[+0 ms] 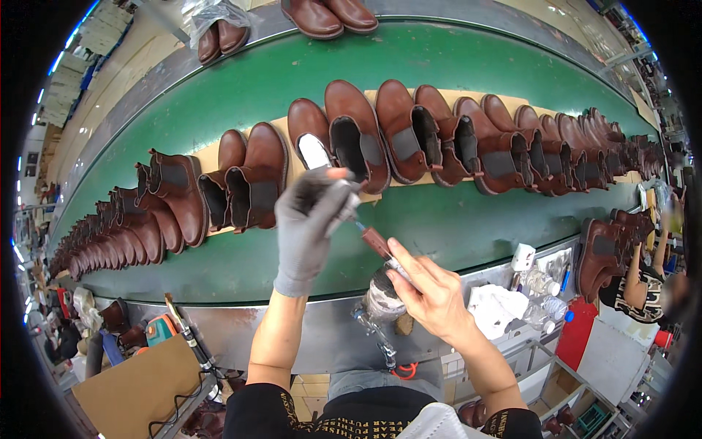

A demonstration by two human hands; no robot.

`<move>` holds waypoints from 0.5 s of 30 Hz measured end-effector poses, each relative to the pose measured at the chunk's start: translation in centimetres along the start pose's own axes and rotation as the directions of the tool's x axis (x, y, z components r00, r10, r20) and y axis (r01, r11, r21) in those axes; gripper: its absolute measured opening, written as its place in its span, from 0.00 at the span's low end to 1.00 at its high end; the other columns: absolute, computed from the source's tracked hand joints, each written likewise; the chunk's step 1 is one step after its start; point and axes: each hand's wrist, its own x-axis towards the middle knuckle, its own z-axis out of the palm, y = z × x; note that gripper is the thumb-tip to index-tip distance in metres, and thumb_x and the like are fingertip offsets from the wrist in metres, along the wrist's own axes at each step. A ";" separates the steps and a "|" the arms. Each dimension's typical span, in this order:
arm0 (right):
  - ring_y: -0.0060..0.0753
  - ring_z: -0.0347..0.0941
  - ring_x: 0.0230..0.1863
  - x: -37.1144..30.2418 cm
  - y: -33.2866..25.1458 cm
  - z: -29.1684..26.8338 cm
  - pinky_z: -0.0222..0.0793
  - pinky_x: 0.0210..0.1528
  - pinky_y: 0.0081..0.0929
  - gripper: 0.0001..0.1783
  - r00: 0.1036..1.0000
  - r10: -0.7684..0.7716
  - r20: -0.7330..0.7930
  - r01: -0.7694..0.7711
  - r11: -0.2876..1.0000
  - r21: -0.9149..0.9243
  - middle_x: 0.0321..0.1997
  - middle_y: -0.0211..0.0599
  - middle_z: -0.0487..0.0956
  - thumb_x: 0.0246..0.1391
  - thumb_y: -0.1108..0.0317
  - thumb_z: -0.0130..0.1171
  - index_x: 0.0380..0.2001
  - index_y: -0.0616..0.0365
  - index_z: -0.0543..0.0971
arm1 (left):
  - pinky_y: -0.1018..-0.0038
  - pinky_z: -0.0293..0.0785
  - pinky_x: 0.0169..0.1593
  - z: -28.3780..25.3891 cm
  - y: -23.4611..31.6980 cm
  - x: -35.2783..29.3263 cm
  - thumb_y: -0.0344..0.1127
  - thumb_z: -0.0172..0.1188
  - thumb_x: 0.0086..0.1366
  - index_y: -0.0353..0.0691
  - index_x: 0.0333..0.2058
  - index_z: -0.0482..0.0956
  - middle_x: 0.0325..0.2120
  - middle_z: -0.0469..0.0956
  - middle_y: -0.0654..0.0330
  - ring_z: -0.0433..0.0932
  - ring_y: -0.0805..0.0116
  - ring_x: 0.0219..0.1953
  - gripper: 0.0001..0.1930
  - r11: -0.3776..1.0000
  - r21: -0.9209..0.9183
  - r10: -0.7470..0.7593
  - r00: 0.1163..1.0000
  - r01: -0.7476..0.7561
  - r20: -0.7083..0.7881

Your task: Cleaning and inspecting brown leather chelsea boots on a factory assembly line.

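Keep the brown tool (376,242) steady

Right hand (433,294): bare fingers closed round the tool, just beyond the jar (380,306). Left hand (310,223), gloved, beyond and left of the jar: fingers curled, any contents too blurred to tell. A light grip, tool clear of the boots (346,102) beyond the jar, should help control.

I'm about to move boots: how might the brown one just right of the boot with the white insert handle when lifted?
The brown boot would probably flex at the ankle, given the grey side panel that looks elastic. It may be fairly light for its size, since its opening looks hollow. Its shiny surface could feel slightly slippery.
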 end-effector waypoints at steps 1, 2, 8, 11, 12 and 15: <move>0.26 0.73 0.24 0.5 0.1 -0.1 0.70 0.26 0.25 0.28 1.000 -0.010 0.001 0.010 1.000 0.003 0.27 0.39 0.76 0.47 0.74 0.63 0.54 0.60 0.71 | 0.82 0.73 0.39 -0.9 0.2 0.5 0.26 0.57 0.61 0.32 0.43 0.73 0.31 0.78 0.59 0.76 0.77 0.33 0.11 0.997 0.008 0.073 0.995 -0.072 -0.070; 0.26 0.73 0.24 0.8 0.4 -0.3 0.70 0.26 0.25 0.27 0.998 0.039 -0.057 -0.036 0.998 0.057 0.26 0.39 0.76 0.47 0.74 0.63 0.53 0.60 0.73 | 0.82 0.73 0.35 -2.4 0.2 1.1 0.27 0.55 0.62 0.33 0.40 0.74 0.30 0.78 0.59 0.76 0.78 0.32 0.08 0.992 -0.019 0.116 0.980 -0.121 -0.164; 0.27 0.73 0.22 7.2 4.4 0.8 0.68 0.26 0.24 0.20 0.944 0.218 -0.249 -0.181 0.970 0.162 0.25 0.40 0.78 0.47 0.75 0.63 0.47 0.58 0.78 | 0.78 0.75 0.38 -0.7 -0.4 0.3 0.25 0.58 0.58 0.35 0.61 0.56 0.50 0.70 0.55 0.78 0.69 0.40 0.33 0.950 -0.124 -0.242 0.928 0.286 0.284; 0.31 0.74 0.22 9.3 5.5 2.5 0.68 0.26 0.26 0.18 0.955 0.149 -0.256 -0.123 0.986 0.116 0.24 0.41 0.78 0.47 0.72 0.63 0.45 0.59 0.79 | 0.77 0.75 0.40 -0.5 -1.3 1.4 0.24 0.59 0.57 0.36 0.64 0.50 0.57 0.62 0.56 0.78 0.69 0.42 0.38 0.934 -0.181 -0.236 0.912 0.308 0.335; 0.25 0.73 0.24 9.7 5.6 2.7 0.68 0.28 0.23 0.18 0.960 0.176 -0.220 -0.159 0.983 0.092 0.26 0.40 0.79 0.48 0.73 0.63 0.45 0.61 0.79 | 0.77 0.75 0.41 -0.6 -1.4 1.7 0.24 0.59 0.57 0.36 0.64 0.48 0.59 0.59 0.56 0.77 0.70 0.42 0.39 0.926 -0.211 -0.231 0.911 0.314 0.342; 0.19 0.73 0.27 10.1 6.0 3.5 0.69 0.30 0.20 0.18 0.965 0.193 -0.179 -0.187 0.981 0.053 0.28 0.39 0.80 0.48 0.73 0.63 0.46 0.61 0.78 | 0.78 0.75 0.42 -0.8 -2.4 2.3 0.24 0.59 0.57 0.36 0.65 0.47 0.59 0.60 0.57 0.76 0.72 0.42 0.40 0.916 -0.217 -0.247 0.899 0.338 0.361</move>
